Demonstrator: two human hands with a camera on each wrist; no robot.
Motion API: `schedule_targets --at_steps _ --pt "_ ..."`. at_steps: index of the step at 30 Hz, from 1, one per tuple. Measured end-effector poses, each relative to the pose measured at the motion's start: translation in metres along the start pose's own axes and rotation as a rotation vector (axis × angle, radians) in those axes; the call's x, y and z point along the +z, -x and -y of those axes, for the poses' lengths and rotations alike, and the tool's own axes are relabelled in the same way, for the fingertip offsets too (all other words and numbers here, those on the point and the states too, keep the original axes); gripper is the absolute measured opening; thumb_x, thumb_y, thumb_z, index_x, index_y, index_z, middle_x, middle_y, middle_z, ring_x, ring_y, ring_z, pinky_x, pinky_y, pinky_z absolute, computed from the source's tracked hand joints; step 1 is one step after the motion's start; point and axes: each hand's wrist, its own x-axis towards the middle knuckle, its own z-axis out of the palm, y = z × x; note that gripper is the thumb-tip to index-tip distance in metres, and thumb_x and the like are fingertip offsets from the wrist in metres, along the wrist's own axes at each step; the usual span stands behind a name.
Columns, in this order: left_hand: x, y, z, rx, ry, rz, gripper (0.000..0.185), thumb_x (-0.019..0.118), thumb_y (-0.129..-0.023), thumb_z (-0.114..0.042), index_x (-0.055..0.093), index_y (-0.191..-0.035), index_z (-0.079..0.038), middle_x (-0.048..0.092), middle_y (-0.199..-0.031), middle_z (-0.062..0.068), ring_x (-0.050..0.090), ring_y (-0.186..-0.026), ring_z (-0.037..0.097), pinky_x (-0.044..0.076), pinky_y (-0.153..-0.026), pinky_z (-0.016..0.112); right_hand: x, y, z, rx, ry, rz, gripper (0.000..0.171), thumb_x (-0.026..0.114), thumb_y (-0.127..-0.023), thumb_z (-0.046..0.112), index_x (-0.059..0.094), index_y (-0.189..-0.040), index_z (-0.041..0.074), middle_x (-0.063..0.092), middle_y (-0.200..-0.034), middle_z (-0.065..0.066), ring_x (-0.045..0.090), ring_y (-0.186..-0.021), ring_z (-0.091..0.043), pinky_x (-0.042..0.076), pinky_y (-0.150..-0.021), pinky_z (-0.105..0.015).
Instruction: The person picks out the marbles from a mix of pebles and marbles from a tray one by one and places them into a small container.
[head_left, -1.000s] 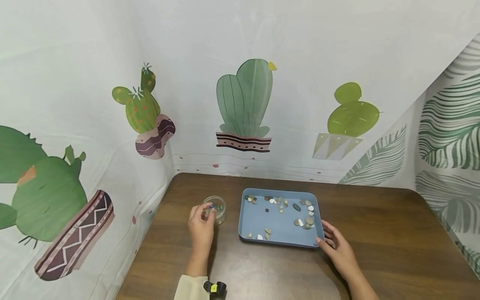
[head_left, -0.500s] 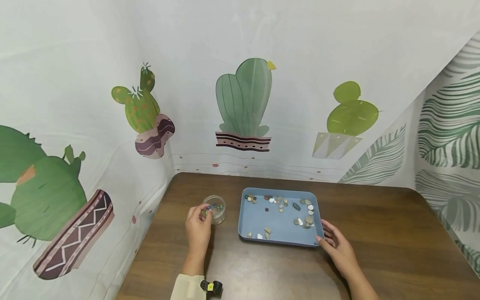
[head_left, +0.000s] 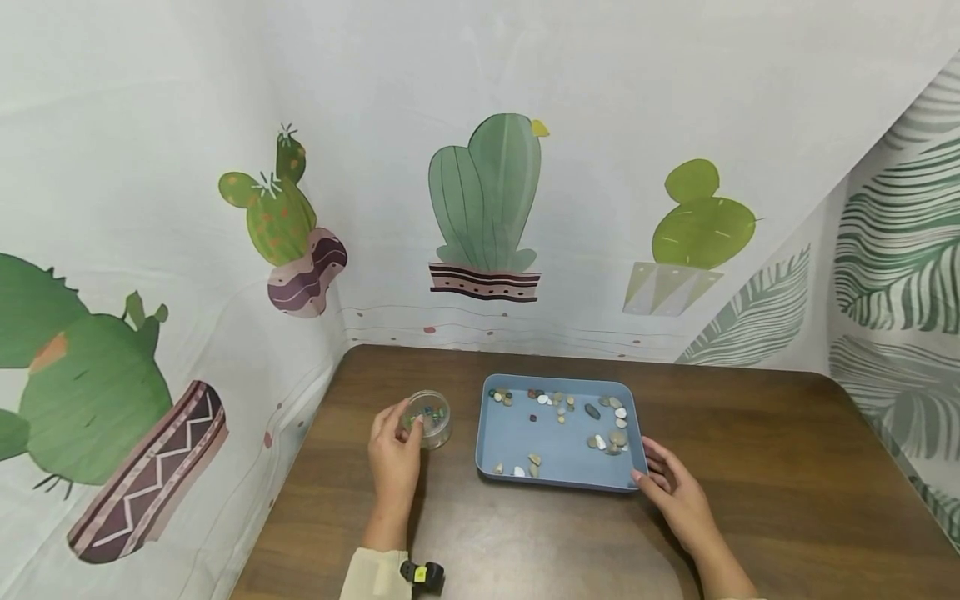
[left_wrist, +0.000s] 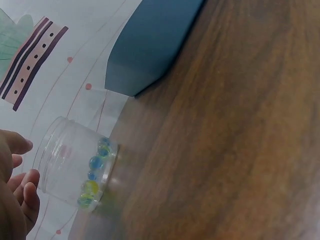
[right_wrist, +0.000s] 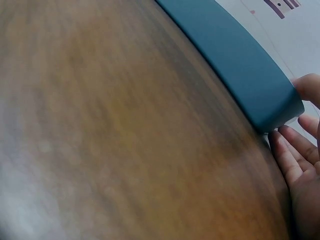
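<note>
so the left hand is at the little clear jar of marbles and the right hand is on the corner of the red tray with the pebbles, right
Not quite: the tray is blue, not red, as the head view shows. The rest holds: the left hand is at the clear jar of marbles, and the right hand is at the tray's near right corner, with pebbles in it.

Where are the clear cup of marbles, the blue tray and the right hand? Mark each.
clear cup [head_left: 432,414]: head view, on its transparent side wall.
blue tray [head_left: 517,437]: head view, on its bare floor.
right hand [head_left: 672,494]: head view, on the back of the hand.
</note>
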Motion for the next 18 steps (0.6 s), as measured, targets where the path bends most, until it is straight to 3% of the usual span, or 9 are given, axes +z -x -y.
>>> schedule_targets --at_steps 9,18 --pt "0.0004 0.0035 0.0058 0.007 0.044 -0.015 0.034 0.078 -0.084 -0.004 0.074 -0.118 -0.006 0.067 -0.114 0.014 0.052 -0.064 0.006 0.041 -0.055 0.010 0.0003 0.0013 -0.0011 -0.021 -0.011 0.005 0.062 0.069 -0.096 0.017 0.043 -0.150 0.006 0.050 -0.146 -0.022 0.051 -0.115 0.013 0.044 -0.091 -0.002" --pt "-0.0019 0.0081 -0.0002 -0.009 0.055 -0.009 0.028 0.075 -0.087 -0.003 0.072 -0.115 -0.002 0.064 -0.109 0.020 0.050 -0.066 0.004 0.043 -0.055 0.011 -0.0015 0.0009 -0.0005 -0.047 -0.024 0.010 0.062 0.069 -0.096 0.015 0.042 -0.150 0.002 0.050 -0.145 -0.026 0.052 -0.115 0.013 0.045 -0.091 -0.003"
